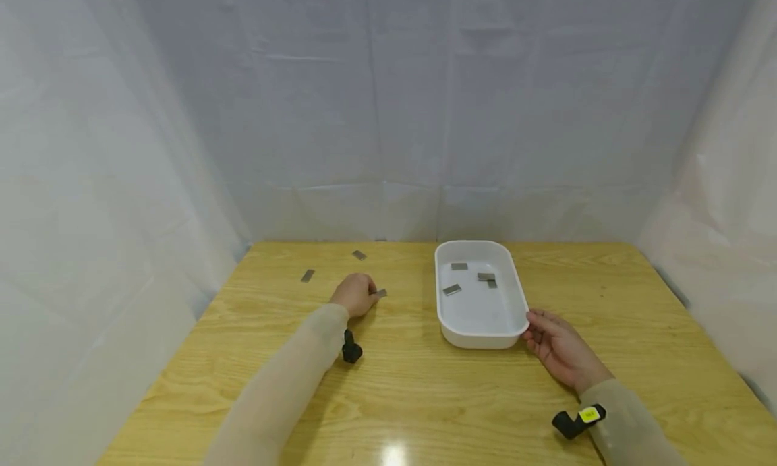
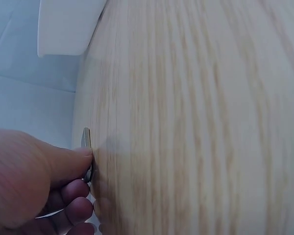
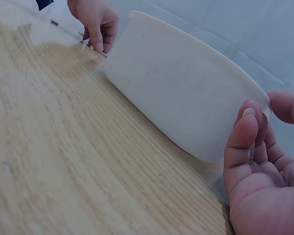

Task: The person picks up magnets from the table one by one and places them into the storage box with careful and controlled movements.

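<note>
My left hand (image 1: 355, 295) pinches a small grey rectangular metal piece (image 1: 381, 293) at the tabletop. In the left wrist view, the thumb lies along one face of that metal piece (image 2: 86, 139), which is tilted on edge. At the near right corner of a white plastic tub (image 1: 479, 341), my right hand (image 1: 561, 350) holds the rim between thumb and fingers. Inside the tub lie several similar metal pieces (image 1: 459, 266), two of them overlapping. The right wrist view shows the tub's outer wall (image 3: 171, 83) beside the right hand (image 3: 269, 181).
Two more metal pieces lie on the wooden table (image 1: 388, 385): one near the back edge (image 1: 359, 255), another farther left (image 1: 307, 276). Pale sheeting (image 1: 400, 115) hangs behind the table and along both sides.
</note>
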Demonstrator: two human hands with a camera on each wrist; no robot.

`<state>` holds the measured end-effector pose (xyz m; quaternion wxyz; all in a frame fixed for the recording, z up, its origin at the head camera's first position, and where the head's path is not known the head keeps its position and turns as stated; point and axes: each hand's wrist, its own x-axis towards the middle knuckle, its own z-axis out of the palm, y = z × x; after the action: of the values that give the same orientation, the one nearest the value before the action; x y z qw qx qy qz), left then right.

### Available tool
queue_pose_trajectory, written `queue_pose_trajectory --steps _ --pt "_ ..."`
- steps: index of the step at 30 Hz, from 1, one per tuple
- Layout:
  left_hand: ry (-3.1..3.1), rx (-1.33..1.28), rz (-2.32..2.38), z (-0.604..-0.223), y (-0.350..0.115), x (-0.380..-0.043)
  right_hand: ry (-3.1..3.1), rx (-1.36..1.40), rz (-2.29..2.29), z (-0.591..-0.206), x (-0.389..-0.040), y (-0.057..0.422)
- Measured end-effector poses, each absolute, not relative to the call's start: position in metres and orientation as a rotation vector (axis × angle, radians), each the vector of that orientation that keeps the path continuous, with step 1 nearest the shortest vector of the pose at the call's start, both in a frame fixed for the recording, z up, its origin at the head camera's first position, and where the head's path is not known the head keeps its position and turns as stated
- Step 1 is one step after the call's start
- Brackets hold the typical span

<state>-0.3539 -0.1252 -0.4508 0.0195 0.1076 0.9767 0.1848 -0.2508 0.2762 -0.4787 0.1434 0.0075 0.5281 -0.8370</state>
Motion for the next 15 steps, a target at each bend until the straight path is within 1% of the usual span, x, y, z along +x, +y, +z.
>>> queue_pose_trajectory --steps 15 --pt "3.046 0.26 0.594 -0.4508 -0.1209 -0.3534 1.523 0.066 -2.416 -0.4778 -0.2515 0.276"
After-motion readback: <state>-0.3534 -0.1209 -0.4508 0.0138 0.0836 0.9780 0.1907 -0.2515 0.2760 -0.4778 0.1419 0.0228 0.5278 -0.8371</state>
